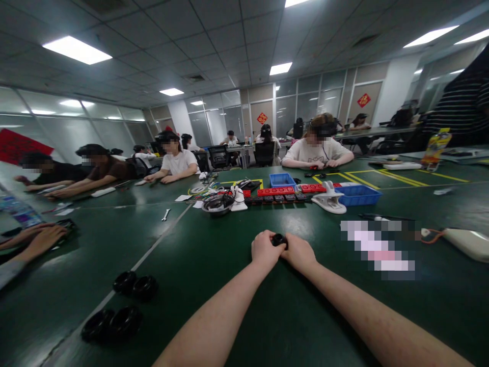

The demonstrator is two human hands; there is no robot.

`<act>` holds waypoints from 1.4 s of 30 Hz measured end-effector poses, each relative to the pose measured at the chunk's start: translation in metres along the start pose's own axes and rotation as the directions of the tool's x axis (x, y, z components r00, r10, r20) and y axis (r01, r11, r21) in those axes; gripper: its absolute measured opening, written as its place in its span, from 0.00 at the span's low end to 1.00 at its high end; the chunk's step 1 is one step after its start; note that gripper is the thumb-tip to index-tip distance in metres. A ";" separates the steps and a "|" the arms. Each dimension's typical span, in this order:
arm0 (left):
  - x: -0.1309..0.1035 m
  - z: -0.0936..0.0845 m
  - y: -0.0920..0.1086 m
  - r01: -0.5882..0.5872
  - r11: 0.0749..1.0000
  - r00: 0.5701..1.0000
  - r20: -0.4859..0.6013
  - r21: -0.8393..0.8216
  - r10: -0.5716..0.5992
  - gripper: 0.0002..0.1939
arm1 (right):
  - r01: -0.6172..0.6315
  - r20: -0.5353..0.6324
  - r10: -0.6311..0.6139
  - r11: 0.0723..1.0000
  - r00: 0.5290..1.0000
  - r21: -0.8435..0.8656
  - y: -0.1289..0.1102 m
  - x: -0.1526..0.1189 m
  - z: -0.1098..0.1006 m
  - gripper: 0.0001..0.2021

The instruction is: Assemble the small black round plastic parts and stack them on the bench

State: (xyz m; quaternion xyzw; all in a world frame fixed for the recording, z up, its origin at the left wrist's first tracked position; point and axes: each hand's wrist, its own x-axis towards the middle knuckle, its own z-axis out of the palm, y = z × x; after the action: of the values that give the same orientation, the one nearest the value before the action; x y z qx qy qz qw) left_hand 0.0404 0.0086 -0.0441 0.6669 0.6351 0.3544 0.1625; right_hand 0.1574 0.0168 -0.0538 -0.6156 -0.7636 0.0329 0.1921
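Between my two hands, over the green table (214,265) in front of me, is a small black ring-shaped piece (279,238). My left hand (264,250) closes on it from the left, with the thumb against its near edge. From the other side my right hand (299,251) grips the same piece, and the thumbs meet in front of it. The hands hide most of its sides. Several thick black rings (124,282) lie in two pairs on the table, to the left of my left forearm.
Across the table run red power strips (277,190), a white clamp base (329,200), blue bins (357,194) and a bowl of cables (217,205). A wrench (165,214) lies at centre left. Another person's hands (46,239) are at the left edge; people sit opposite.
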 end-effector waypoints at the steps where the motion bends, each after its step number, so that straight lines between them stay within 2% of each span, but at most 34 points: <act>1: 0.000 0.000 0.000 -0.007 1.000 1.000 0.003 -0.011 0.007 0.14 | -0.006 0.001 0.006 1.000 1.000 -0.006 -0.001 -0.001 0.000 0.08; 4: 0.001 -0.002 -0.003 -0.051 0.997 0.998 0.042 -0.066 0.053 0.15 | 0.033 0.016 -0.035 0.996 0.999 0.082 0.004 -0.001 -0.002 0.14; 7: 0.003 -0.007 -0.009 -0.100 0.988 0.987 0.112 -0.121 0.114 0.16 | 0.150 0.046 -0.168 0.952 0.985 0.267 0.017 0.001 -0.004 0.27; 9: 0.004 -0.012 -0.011 -0.132 0.978 0.972 0.171 -0.163 0.160 0.16 | 0.192 0.096 -0.246 0.901 0.964 0.389 0.025 0.004 -0.006 0.31; 12: 0.005 -0.018 -0.014 -0.165 0.962 0.948 0.235 -0.217 0.216 0.17 | 0.181 0.181 -0.312 0.838 0.933 0.514 0.034 0.007 -0.008 0.24; 15: 0.006 -0.021 -0.016 -0.185 0.953 0.934 0.260 -0.238 0.246 0.18 | 0.149 0.211 -0.300 0.835 0.930 0.530 0.035 0.008 -0.008 0.19; 20: 0.006 -0.023 -0.018 -0.252 0.932 0.915 0.249 -0.260 0.317 0.24 | 0.168 0.209 -0.330 0.818 0.920 0.550 0.034 0.007 -0.010 0.20; 22: 0.006 -0.023 -0.019 -0.268 0.927 0.911 0.244 -0.262 0.332 0.23 | 0.167 0.217 -0.337 0.813 0.916 0.559 0.033 0.007 -0.013 0.20; 27: 0.006 -0.022 -0.018 -0.261 0.939 0.916 0.249 -0.223 0.314 0.16 | 0.170 0.225 -0.340 0.819 0.913 0.548 0.032 0.008 -0.015 0.17; 42: 0.006 -0.020 -0.015 -0.235 0.951 0.929 0.242 -0.199 0.280 0.17 | 0.105 0.234 -0.272 0.830 0.933 0.548 0.030 0.008 -0.011 0.13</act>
State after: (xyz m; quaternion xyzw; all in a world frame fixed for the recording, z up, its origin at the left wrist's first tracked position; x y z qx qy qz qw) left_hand 0.0149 0.0116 -0.0387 0.7701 0.4823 0.3314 0.2538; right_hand 0.1875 0.0292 -0.0501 -0.4474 -0.8027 0.3153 0.2367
